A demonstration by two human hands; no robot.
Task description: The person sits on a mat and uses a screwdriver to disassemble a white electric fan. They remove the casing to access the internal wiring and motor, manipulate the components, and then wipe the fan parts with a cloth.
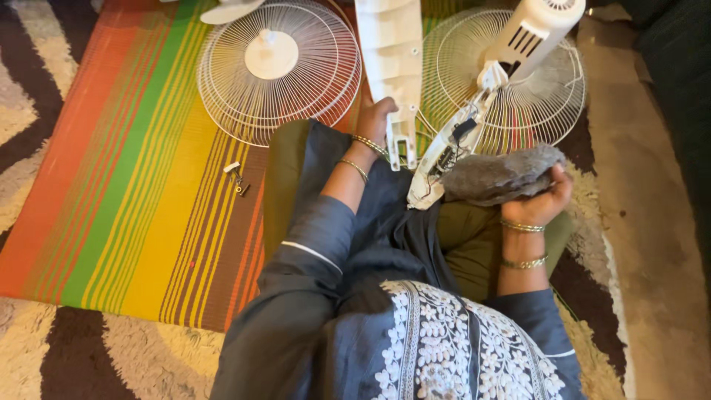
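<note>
In the middle of the frame, the left hand [376, 118] was stretched forward with the wrist bent, its fingers closed around the lower end of a long white fan cover [390, 67]. The right hand [544, 198], at the right of centre, was turned palm up and cupped a grey cloth [500, 176], fingers curled on it. The cloth touched the opened white fan body [474, 126], which leaned toward the upper right.

white fan grilles [278, 70], white fan body [518, 44], grey cloth [503, 176], gold bangles [522, 227], and a mat [133, 170] striped orange, green, yellow, brown
</note>
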